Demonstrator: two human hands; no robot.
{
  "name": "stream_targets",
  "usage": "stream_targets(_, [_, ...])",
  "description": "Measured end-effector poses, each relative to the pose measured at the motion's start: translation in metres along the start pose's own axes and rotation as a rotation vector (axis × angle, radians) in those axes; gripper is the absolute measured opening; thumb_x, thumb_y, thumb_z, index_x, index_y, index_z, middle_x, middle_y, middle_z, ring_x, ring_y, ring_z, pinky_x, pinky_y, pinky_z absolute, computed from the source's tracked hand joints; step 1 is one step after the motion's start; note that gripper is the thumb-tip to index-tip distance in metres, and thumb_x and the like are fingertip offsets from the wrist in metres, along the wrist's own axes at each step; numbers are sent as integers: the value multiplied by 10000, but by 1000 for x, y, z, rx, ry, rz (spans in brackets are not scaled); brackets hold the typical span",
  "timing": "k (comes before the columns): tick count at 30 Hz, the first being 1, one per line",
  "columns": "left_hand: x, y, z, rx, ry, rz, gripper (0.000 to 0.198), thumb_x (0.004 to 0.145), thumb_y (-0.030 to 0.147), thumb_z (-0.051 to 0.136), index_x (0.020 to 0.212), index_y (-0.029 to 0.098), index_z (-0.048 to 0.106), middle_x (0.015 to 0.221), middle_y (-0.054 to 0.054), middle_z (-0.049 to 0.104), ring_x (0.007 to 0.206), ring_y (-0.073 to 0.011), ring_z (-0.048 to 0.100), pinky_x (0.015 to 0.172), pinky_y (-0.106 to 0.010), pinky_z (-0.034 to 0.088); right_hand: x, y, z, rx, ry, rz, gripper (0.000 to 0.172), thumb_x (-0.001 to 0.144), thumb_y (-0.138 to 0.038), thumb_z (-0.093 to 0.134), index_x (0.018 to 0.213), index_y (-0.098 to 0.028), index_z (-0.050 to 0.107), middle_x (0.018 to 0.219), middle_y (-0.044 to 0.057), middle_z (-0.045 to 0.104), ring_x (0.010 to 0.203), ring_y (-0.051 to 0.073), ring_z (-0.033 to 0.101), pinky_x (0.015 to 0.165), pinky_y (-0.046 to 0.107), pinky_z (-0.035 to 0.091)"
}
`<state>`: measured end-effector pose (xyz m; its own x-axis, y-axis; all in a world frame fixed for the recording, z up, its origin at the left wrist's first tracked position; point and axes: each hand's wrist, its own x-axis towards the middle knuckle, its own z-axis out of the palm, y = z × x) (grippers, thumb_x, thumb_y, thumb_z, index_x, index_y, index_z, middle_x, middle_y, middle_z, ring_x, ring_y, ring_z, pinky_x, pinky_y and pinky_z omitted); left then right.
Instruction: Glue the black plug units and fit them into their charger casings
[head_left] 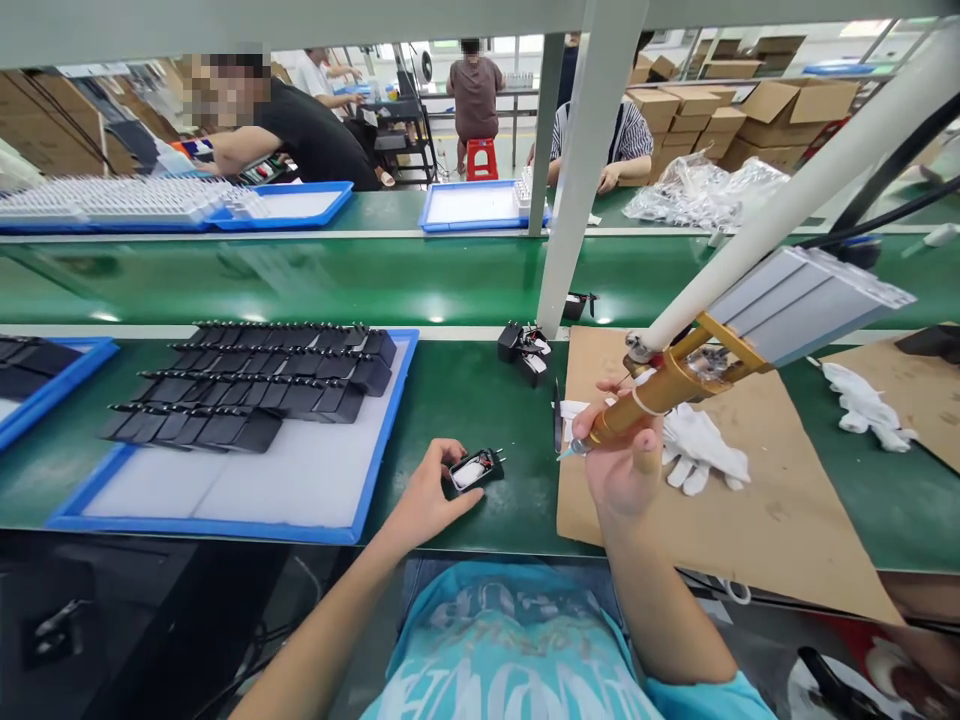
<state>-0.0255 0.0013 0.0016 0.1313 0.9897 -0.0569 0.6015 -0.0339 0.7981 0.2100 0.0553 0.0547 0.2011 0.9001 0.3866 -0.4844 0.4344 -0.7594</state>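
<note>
My left hand grips a small black plug adapter housing on the green bench, thumb and fingers on its sides. Its open side faces up, showing a white part and red wires, with two metal pins toward the right. My right hand is wrapped round a brass-coloured dispensing gun whose pale blue nozzle points down and left. The nozzle tip hangs to the right of the housing, apart from it. A grey block and a white pole adjoin the gun's upper end.
A blue tray at left holds rows of black housings. Loose open housings lie farther back. Cardboard with white gloves lies at right. A metal post rises from the bench; people sit beyond the green conveyor.
</note>
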Motion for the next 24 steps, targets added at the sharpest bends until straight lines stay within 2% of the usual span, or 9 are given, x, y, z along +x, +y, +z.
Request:
stream_targets(3, [8, 8, 4, 17, -100, 111, 839, 757, 268, 708, 1456, 291, 244, 1423, -96, 465, 1141, -220, 537, 1007, -404, 452, -1, 0, 2, -8, -2, 6, 334, 813, -520, 603, 1066, -304, 585, 1102, 26, 573, 569, 104, 579, 465, 275, 420])
stream_targets(5, [16, 14, 3, -9, -197, 176, 837, 796, 212, 644, 1498, 322, 202, 1433, -63, 494, 1208, -215, 514, 1069, -406, 407, -2, 0, 3, -17, 4, 14, 340, 809, -535, 601, 1065, -312, 579, 1105, 26, 573, 572, 105, 576, 466, 275, 424])
stream_targets(7, [22, 17, 1, -19, -259, 196, 730, 810, 170, 592, 1464, 322, 306, 1336, -38, 585, 1200, -209, 537, 1073, -395, 403, -2, 0, 3, -36, 12, 19, 354, 806, -551, 597, 1066, -313, 570, 1091, 28, 575, 572, 107, 568, 469, 276, 425])
stream_targets(10, [23, 17, 0, 10, -290, 193, 655, 784, 201, 634, 1398, 289, 423, 1288, -53, 595, 1153, -224, 573, 1036, -370, 430, -3, 0, 4, -60, 19, 14, 367, 803, -564, 592, 1060, -305, 560, 1081, 32, 573, 564, 103, 552, 476, 277, 422])
stream_targets(14, [15, 13, 4, -3, -309, 150, 819, 750, 352, 734, 1461, 287, 334, 1293, -85, 544, 1153, -251, 556, 1013, -385, 440, -3, 0, 4, -72, 20, -4, 348, 819, -542, 577, 1063, -294, 556, 1085, 32, 561, 560, 97, 547, 493, 284, 420])
stream_targets(16, [13, 11, 6, -35, -316, 131, 832, 757, 378, 735, 1473, 315, 316, 1230, -73, 549, 1113, -236, 561, 996, -389, 449, -3, 1, 4, -78, 15, -8, 342, 822, -541, 572, 1058, -294, 549, 1081, 31, 565, 558, 97, 548, 493, 285, 422])
stream_targets(20, [12, 10, 11, -69, -287, 130, 615, 784, 359, 717, 1355, 324, 493, 1113, -47, 569, 1036, -207, 574, 954, -367, 477, -4, 2, 5, -78, 15, -4, 345, 818, -555, 572, 1043, -295, 536, 1085, 32, 568, 563, 101, 561, 482, 286, 427])
stream_targets(24, [6, 6, 17, 32, -94, 166, 519, 809, 331, 699, 1298, 290, 530, 1160, -60, 618, 1059, -224, 594, 949, -374, 489, -5, 1, 10, -66, 13, 11, 338, 819, -549, 578, 1047, -303, 533, 1075, 23, 571, 555, 94, 557, 475, 276, 426])
